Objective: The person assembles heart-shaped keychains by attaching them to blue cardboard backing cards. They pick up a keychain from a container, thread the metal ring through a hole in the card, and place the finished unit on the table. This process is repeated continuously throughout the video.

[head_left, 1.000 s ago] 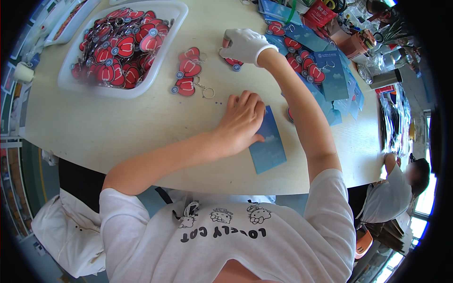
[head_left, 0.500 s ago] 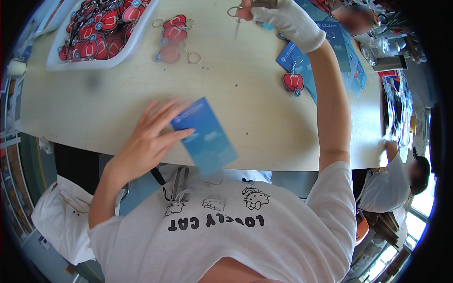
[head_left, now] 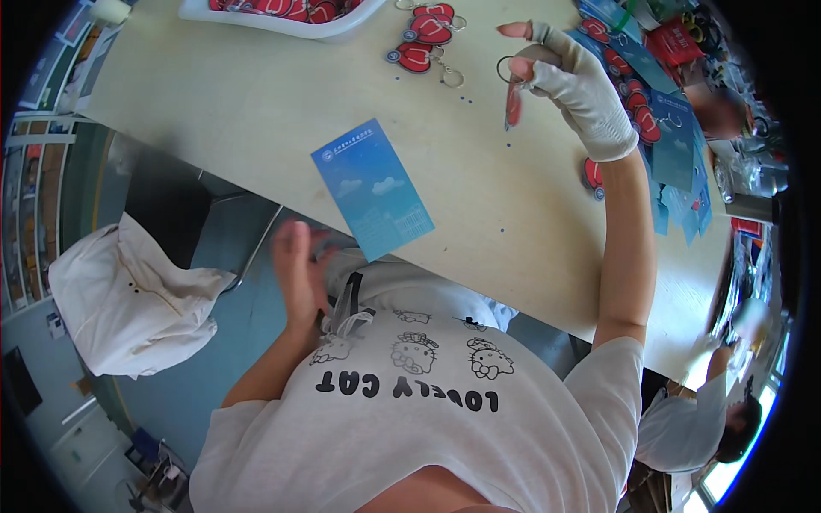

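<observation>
A blue card with white clouds lies on the table, its lower corner at the front edge. My left hand is off the table, just below the card. It holds nothing; its fingers are apart and partly blurred. My right hand, in a white fingerless glove, is raised over the table. Thumb and finger pinch the metal ring of a keychain, whose red pendant hangs edge-on. A greyish shape within the grip cannot be made out.
Several red keychains lie at the back, beside a white bin full of more. Blue cards with keychains pile up at the right. A white cloth bundle is at the left. A co-worker sits at the right.
My left hand has let go of the blue card and drawn back toward me. The card now lies on the table. My right hand still holds up a keychain. The view has turned.
</observation>
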Demonstrator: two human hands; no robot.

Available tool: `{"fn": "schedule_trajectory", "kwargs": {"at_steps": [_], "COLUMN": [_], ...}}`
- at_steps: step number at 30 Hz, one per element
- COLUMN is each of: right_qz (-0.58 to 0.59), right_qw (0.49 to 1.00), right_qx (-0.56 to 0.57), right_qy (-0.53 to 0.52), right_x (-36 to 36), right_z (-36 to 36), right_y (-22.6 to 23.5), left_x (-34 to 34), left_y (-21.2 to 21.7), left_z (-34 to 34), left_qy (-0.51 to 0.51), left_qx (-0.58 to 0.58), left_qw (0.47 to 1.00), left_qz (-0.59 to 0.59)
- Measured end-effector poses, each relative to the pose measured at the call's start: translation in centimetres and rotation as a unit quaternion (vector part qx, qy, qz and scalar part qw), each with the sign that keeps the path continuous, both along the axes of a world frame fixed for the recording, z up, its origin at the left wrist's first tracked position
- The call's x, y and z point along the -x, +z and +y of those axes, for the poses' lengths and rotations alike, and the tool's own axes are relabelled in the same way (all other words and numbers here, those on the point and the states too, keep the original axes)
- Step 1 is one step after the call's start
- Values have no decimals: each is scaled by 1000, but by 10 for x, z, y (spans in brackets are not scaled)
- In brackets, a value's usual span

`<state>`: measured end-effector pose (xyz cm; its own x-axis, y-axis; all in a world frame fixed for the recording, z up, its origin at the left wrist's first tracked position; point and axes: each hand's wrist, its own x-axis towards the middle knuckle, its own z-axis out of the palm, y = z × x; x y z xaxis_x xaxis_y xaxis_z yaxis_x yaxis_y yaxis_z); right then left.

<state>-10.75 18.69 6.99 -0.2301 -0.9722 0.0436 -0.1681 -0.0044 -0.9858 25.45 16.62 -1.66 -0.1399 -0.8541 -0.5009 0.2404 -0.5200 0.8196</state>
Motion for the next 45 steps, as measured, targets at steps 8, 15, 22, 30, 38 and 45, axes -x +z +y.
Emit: {"fn": "schedule_trajectory", "kwargs": {"at_steps": [8, 15, 22, 30, 38, 45], "right_qz": [63, 294, 141, -105, -63, -97], "right_qw": [997, 955, 961, 933, 937, 906], "right_qx": [-33, 38, 222, 264, 190, 267], "right_qy": [36, 19, 88, -220, -287, -313], "right_x": [-12, -22, -21, -21, -13, -17], "right_z": [10, 16, 14, 16, 11, 5], "right_y": [27, 41, 46, 58, 47, 36], "left_x": [32, -36, 73, 217, 265, 269], "left_y": [22, 47, 85, 116, 103, 84], "left_z": [0, 11, -64, -83, -80, -73], "left_qy": [-178, -202, -212, -422, -363, -324], "left_qx": [-3, 188, 462, 434, 302, 369], "left_qw": [984, 952, 859, 769, 837, 832], "left_qz": [-27, -132, -66, 204, 277, 258]}}
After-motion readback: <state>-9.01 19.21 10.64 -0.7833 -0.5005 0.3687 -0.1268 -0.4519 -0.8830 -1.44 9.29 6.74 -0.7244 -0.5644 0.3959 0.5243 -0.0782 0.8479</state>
